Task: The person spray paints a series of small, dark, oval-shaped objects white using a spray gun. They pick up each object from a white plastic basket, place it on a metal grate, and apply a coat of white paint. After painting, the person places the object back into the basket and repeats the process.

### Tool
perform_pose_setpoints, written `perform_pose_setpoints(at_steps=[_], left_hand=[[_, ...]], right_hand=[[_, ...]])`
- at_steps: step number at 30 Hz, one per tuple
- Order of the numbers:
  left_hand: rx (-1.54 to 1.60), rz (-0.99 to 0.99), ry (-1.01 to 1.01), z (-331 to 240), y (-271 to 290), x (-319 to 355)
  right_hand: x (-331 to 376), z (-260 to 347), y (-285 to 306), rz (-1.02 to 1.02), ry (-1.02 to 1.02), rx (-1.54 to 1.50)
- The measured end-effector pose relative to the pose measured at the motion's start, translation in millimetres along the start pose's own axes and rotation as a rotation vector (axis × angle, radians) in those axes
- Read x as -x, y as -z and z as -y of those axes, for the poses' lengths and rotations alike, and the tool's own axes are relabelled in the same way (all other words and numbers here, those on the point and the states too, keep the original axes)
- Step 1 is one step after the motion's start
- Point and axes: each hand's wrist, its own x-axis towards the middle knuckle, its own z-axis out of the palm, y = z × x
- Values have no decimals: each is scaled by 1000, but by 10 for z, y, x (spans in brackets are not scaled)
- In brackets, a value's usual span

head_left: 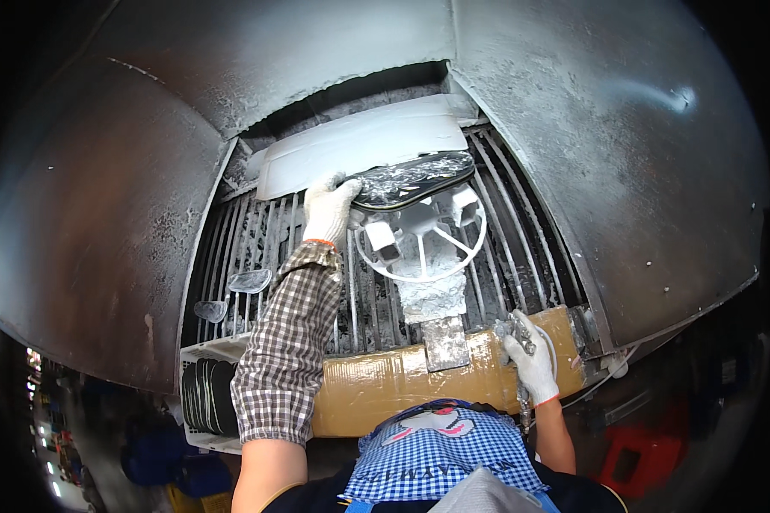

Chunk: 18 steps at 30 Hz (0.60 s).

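My left hand (330,209), in a white glove, reaches up and grips the left edge of a dark oval panel (415,179) with a silvery coating. The panel sits on top of a white wheel-shaped stand (420,239) caked in paint, above a grate of metal bars (257,231). My right hand (531,355), also gloved, holds a paint-crusted spray gun (515,332) low at the right, over a cardboard-wrapped front ledge (376,385).
A curved metal spray-booth hood (573,128) surrounds the grate on all sides. A white sheet (359,145) lies behind the panel. Two small glossy pieces (250,280) rest on the bars at the left. A white crate of dark oval panels (207,398) stands lower left; a red stool (637,462) stands lower right.
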Motion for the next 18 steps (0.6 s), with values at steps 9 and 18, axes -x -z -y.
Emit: perform_pose_setpoints(at_steps=[9,18], left_hand=[[-9,-22,4,71,7,15],[-45,-17,6,111,57,94]], right_hand=[[-24,14,-6,20,8,62],[-18,-100,-22,17,14,0]])
